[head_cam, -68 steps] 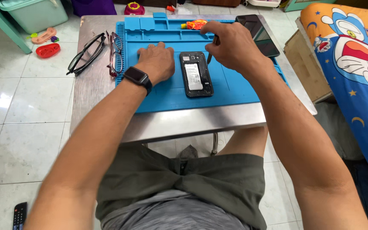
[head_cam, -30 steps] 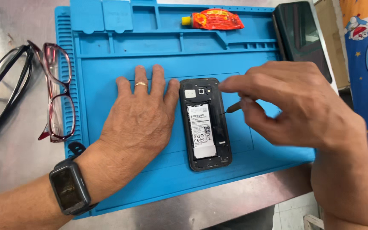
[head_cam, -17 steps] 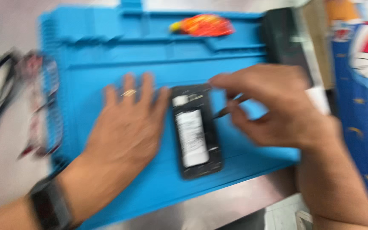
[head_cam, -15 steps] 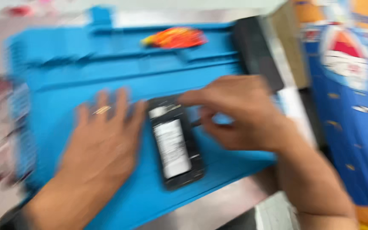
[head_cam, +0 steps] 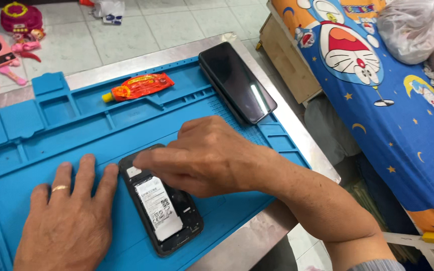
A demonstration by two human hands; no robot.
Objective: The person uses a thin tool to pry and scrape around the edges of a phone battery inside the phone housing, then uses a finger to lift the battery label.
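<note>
Right hand (head_cam: 207,155): fingers curled, fingertips pressed on the upper end of the opened phone (head_cam: 163,208); whether it grips anything cannot be told. Left hand (head_cam: 69,221): flat, open, palm down on the blue mat (head_cam: 31,145), just beside the phone. Phone: back off, battery showing, long axis running from the bench (head_cam: 257,238) edge away, tilted left. Mat tray: red tube (head_cam: 139,86).

The ridged silicone work mat (head_cam: 36,150) is bright blue. The squeezed tube (head_cam: 139,86) near its far edge is red and yellow. The opened black phone (head_cam: 164,211) shows a white, grey-printed battery.
</note>
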